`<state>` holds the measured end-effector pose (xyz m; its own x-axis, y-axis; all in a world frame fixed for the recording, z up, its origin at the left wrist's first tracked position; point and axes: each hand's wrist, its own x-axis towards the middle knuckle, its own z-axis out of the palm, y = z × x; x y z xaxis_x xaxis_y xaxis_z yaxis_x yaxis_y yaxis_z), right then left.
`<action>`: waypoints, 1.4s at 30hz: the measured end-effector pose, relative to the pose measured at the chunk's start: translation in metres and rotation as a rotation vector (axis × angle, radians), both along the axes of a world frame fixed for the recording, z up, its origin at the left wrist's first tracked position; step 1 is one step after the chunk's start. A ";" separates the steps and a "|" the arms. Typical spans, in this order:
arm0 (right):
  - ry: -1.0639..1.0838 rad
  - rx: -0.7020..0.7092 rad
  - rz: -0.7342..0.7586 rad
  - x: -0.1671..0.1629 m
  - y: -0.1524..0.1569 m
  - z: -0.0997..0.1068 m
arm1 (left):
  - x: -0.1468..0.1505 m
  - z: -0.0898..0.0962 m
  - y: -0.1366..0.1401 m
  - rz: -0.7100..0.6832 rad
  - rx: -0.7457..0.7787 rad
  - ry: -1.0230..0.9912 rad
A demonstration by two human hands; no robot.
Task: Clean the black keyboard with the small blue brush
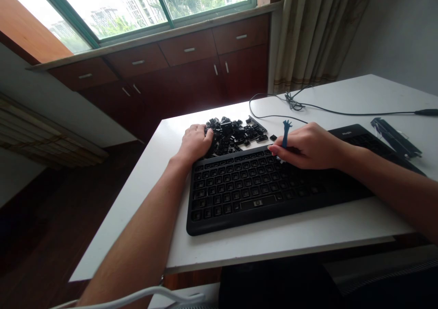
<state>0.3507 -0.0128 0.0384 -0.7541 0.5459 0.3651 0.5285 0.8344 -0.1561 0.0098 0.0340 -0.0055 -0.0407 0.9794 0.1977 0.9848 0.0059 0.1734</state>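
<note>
A black keyboard (236,181) with its keycaps off lies across the white table, its rows of bare key sockets showing. My right hand (308,147) is closed around a small blue brush (286,133) over the keyboard's upper middle. The brush's splayed top sticks up above my fingers, and pale bristles show faintly below them. My left hand (194,142) rests by the keyboard's upper left corner with its fingers extended and thumb apart. It touches the left edge of a heap of loose black keycaps (227,136). Part of the keyboard's right side is hidden under my right hand and forearm.
A black cable (359,113) runs tangled across the back of the white table (133,199). A dark, flat strip-like piece (397,138) lies at the right. Beyond the table stand red-brown cabinets (185,85) under a window. A pale cable (137,296) crosses the bottom left.
</note>
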 end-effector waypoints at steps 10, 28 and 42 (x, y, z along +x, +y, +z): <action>-0.013 0.005 0.000 0.000 0.000 0.001 | 0.000 0.000 -0.001 -0.002 0.003 -0.011; 0.004 -0.015 0.016 0.000 0.000 0.001 | 0.000 0.000 0.000 0.004 -0.004 -0.005; -0.014 0.009 0.026 0.001 0.001 0.001 | -0.001 0.000 0.000 -0.003 0.002 -0.016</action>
